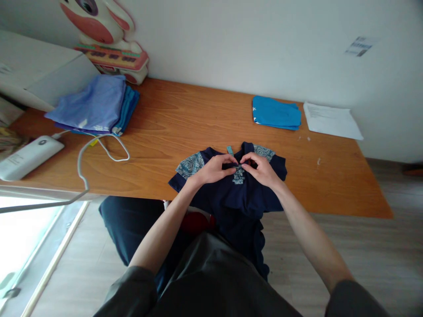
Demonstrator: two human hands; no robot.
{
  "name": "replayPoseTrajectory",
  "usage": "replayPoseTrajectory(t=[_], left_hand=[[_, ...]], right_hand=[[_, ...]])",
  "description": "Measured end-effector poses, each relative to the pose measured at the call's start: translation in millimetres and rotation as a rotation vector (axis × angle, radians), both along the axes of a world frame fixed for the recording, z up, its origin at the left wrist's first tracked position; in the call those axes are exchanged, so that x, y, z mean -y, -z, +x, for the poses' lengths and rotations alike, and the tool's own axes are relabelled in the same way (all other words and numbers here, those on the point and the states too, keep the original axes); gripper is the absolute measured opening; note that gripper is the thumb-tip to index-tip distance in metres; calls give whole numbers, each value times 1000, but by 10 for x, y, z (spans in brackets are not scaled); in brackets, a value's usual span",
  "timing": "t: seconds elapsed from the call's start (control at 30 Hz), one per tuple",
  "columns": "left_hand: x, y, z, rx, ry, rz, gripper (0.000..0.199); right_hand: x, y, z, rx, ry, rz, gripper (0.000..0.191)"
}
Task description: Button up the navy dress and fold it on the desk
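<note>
A navy short-sleeved shirt (231,198) lies at the table's front edge, its lower part hanging over onto my lap. Patterned grey-blue panels mark its shoulders, and a small patterned trim (238,176) runs down below the neckline. At the neckline my left hand (218,168) pinches the cloth with thumb and fingertips. Close beside it, my right hand (259,168) also pinches the neckline, the fingertips of both hands almost meeting. A light teal tag (230,150) sticks up behind the collar. My fingers hide part of the neck opening.
On the wooden table (185,114), folded blue-violet cloths (95,103) lie left beside a white box (42,66) and a toy keyboard (112,57). A white power bank (31,156) trails a cable (81,167). Folded blue cloth (276,113) and white paper (332,121) lie back right.
</note>
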State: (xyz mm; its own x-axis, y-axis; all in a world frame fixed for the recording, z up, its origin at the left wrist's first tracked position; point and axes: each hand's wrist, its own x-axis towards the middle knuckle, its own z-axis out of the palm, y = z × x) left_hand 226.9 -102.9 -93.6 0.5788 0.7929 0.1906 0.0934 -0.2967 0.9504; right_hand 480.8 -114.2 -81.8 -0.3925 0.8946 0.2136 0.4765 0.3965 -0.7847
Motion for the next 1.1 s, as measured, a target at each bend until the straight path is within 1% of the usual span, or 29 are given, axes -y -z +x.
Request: replayPoseTrajectory(t=[0.1,0.2,0.37,0.47,0.57,0.7,0.77,0.93,1.07,1.1], left_hand=[[-22,48,-28,35,47,-43,12],[-29,78,-20,51,38,-64,11],[-19,10,40,-41,-6,-56,16],[1,-24,63,2,-32,-70,17],[33,-8,61,34,-62,-82,16],[81,21,51,-135,-124,33,17],[89,16,45,-179,-126,59,19],[70,-3,8,-139,-55,12,19],[91,-9,19,-138,-64,51,16],[104,-19,28,-156,-81,63,16]], right_hand=[[13,62,-12,19,-4,16,4],[49,91,-25,15,-2,49,5],[80,52,-64,-4,-1,113,8],[73,61,-63,-26,2,106,7],[82,89,-48,-34,6,94,8],[122,123,-58,-64,23,127,10],[141,147,-73,-86,29,135,10],[161,243,-67,-139,39,99,11],[166,306,-31,-171,56,28,12],[166,315,-26,-180,60,7,19]])
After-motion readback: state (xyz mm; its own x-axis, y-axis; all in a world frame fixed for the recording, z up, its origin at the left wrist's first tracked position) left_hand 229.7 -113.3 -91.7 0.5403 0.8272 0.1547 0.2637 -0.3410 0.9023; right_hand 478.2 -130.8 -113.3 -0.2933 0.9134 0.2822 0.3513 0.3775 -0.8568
